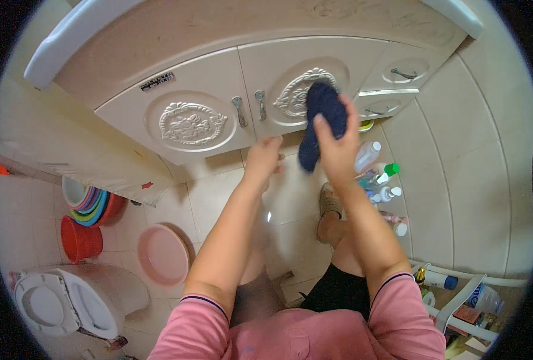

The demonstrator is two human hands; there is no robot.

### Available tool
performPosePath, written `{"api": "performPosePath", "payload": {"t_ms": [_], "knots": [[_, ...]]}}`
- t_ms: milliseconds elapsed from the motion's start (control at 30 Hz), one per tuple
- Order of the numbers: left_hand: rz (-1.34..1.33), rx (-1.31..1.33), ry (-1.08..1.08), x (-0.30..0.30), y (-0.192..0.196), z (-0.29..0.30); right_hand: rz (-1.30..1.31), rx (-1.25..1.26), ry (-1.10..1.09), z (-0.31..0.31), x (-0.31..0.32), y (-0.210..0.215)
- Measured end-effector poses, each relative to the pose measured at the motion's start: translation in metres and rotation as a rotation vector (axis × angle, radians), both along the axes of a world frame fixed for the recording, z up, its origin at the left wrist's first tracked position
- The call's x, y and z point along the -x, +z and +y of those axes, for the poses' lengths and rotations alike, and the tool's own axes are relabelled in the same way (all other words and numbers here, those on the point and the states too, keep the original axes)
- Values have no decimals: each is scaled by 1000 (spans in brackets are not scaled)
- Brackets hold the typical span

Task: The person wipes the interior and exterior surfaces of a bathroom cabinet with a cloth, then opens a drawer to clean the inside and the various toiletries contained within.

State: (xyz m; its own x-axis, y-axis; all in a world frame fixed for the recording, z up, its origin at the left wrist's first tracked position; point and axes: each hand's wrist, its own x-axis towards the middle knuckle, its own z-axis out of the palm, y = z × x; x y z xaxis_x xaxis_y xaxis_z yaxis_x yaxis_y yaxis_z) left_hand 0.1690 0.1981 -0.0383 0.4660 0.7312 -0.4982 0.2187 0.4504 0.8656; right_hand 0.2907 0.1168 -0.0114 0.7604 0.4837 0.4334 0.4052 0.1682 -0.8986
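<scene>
A dark navy cloth [323,111], bunched lengthwise, is in my right hand [340,147]. The thumb presses on its near face and the fingers wrap around its right edge. It hangs in front of the right door of the cream cabinet [266,72], covering part of the carved oval; I cannot tell whether it touches the door. My left hand [265,157] is low before the cabinet doors, left of the cloth and apart from it. Its fingers are loosely curled in, and nothing shows in them.
Several bottles [368,155] stand on the floor along the right wall. A pink basin [163,254], a red bucket [80,239] and stacked basins [92,207] are at the left, near a white toilet [92,300]. A white shelf rack [458,300] with bottles is at the lower right.
</scene>
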Motion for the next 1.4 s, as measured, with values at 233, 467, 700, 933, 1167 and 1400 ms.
{"api": "performPosePath", "payload": {"t_ms": [233, 467, 700, 933, 1167, 1400], "knots": [[-346, 397, 300, -14, -50, 42, -727, 276, 34, 30, -28, -45], [-364, 415, 271, -17, -35, 50, -569, 686, 192, 17, -40, -80], [-175, 274, 118, -26, -26, 40, 515, 365, 522, 17, -51, -50], [-370, 176, -127, -27, -11, 14, 682, 197, 517, -6, -34, -31], [-399, -182, 264, -40, -26, -5, 767, 314, 522, 5, -30, -29], [-538, -116, 312, -50, -18, 1, 738, -35, 368, 33, -27, -36]]}}
